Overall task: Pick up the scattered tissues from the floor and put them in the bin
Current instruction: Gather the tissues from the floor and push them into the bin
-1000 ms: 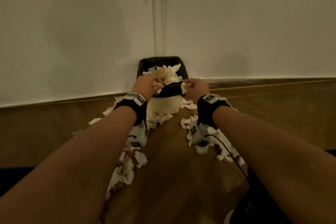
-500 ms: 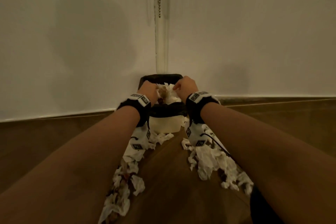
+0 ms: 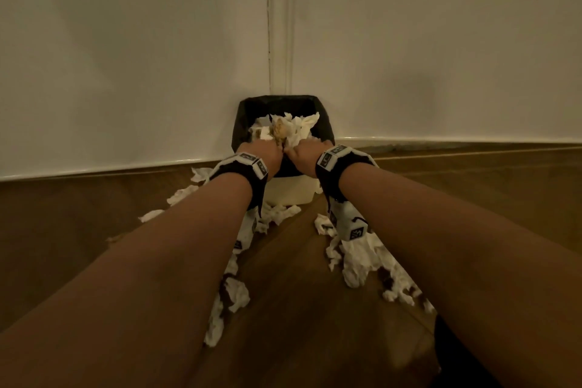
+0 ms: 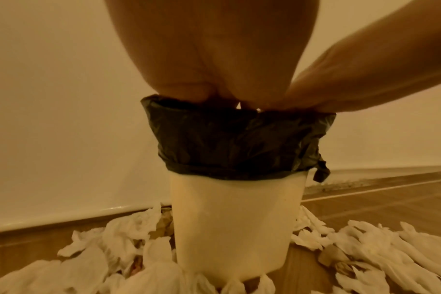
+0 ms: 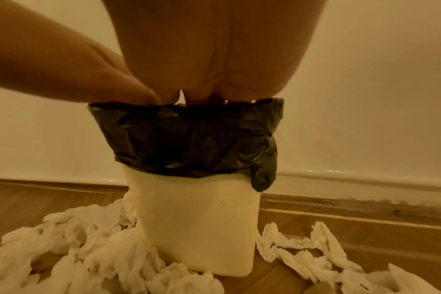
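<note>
Reaching over the near rim, the person's left hand (image 3: 263, 156) and right hand (image 3: 304, 156) sat side by side at the mouth of the small cream plastic bin (image 3: 289, 190), which stood on the brown wooden floor (image 3: 302, 309) in the corner where two white walls met. A black plastic liner (image 4: 235, 143) was folded over the bin's rim. Both sets of fingers dipped behind that rim into the crumpled white tissues (image 3: 291, 129) heaped inside, so I could not tell whether they were apart or clamped on anything. More scattered white tissues (image 3: 365, 258) lay on the floor around the bin's base, on both sides.
</note>
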A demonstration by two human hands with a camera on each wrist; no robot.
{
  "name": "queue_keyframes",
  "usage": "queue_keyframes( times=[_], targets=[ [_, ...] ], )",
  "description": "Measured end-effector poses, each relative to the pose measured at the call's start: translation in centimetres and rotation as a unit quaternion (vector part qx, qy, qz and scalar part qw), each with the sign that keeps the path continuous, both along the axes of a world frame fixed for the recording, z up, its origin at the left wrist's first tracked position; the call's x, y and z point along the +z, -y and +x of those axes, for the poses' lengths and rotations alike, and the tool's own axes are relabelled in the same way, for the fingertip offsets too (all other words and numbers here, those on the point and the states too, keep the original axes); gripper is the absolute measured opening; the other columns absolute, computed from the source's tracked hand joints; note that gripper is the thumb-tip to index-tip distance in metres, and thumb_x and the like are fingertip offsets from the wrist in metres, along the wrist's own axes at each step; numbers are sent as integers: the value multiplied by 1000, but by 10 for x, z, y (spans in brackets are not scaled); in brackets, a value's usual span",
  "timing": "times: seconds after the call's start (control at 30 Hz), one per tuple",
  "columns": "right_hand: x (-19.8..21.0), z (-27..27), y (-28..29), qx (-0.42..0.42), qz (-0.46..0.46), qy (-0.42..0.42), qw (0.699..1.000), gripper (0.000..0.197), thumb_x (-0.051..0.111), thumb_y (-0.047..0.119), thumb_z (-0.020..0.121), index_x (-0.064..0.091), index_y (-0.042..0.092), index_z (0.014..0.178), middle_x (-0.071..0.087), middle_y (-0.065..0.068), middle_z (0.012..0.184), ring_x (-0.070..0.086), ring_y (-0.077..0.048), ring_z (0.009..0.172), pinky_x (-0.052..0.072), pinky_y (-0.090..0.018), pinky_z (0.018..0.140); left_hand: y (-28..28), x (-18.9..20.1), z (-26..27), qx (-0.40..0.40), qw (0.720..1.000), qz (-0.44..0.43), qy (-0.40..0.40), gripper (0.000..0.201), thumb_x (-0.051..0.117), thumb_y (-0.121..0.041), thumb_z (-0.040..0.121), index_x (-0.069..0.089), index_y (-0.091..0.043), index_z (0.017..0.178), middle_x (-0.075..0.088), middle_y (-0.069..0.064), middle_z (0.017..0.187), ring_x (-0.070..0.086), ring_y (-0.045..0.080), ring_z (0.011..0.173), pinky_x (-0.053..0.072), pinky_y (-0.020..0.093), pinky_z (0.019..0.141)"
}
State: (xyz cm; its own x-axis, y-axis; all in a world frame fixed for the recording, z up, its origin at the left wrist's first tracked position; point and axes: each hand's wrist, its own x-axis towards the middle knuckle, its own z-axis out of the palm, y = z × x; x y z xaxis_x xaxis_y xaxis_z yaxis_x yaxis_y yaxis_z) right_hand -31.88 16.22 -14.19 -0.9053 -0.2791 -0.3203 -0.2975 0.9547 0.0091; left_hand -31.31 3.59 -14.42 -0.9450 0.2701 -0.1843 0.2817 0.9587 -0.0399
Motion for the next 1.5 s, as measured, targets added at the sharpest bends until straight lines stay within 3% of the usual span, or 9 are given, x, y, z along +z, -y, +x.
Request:
queue_keyframes(
  times=[0.13,0.3,0.53,0.67,0.8,1.0,1.27,1.4,1.5],
  targets=[
    [8,8,-11,-61,-121,-122,983,42,24,33,101,56,10,116,56,-13,119,52,-30,107,37,-41,93,-5,-7,18,46,984,95,-140,35,34,-24,97,43,-13,129,42,13,134,46,31,117,36,42,94],
    [6,25,-54,-211,-248,-248,913,31,33,23,99,56,13,117,54,-10,119,49,-29,111,42,-41,92,-28,-21,57,-47,955,175,-236,26,44,-22,88,51,-20,114,49,5,117,49,25,105,34,37,85],
    [-35,78,-129,-373,-282,-163,869,28,40,12,94,57,10,116,58,-15,120,53,-33,111,45,-39,91,-73,-77,96,-125,985,123,-9,23,44,-24,92,53,-21,113,51,4,119,51,25,109,35,38,90],
    [-65,113,-149,-433,-267,-86,857,28,39,11,94,55,15,117,62,-15,111,58,-30,89,43,-31,66,-95,-108,106,-113,985,87,97,27,43,-25,94,50,-19,120,52,8,123,52,29,110,41,40,89],
    [-89,130,-150,-467,-276,-39,839,26,38,12,93,52,20,114,62,-12,105,53,-24,76,36,-25,51,-115,-127,110,-87,974,120,169,39,50,-24,90,43,-37,126,26,11,143,37,38,126,41,46,97],
    [-104,131,-159,-493,-272,-40,825,30,37,9,92,53,21,114,63,-12,105,56,-26,80,33,-24,50,-151,-143,114,-133,957,58,252,38,55,-41,87,49,-52,123,-11,7,157,-3,38,143,9,57,114],
    [-119,128,-170,-508,-247,-9,825,31,39,12,92,51,22,119,62,-10,106,56,-24,78,34,-24,50,-163,-142,90,-72,962,121,234,31,43,-13,96,60,-10,121,55,14,127,54,29,114,46,37,97],
    [-127,139,-169,-500,-220,-7,838,23,47,22,94,55,16,114,59,-13,113,57,-31,100,40,-30,68,-154,-134,82,48,936,292,189,20,49,-10,92,59,-12,110,61,12,117,58,28,106,47,31,85],
    [-132,145,-173,-499,-208,-23,841,23,46,19,94,56,13,113,56,-14,119,54,-31,108,47,-36,79,-142,-135,79,80,912,368,164,45,48,-8,91,43,-20,134,49,13,133,51,33,118,46,40,96]
  ],
)
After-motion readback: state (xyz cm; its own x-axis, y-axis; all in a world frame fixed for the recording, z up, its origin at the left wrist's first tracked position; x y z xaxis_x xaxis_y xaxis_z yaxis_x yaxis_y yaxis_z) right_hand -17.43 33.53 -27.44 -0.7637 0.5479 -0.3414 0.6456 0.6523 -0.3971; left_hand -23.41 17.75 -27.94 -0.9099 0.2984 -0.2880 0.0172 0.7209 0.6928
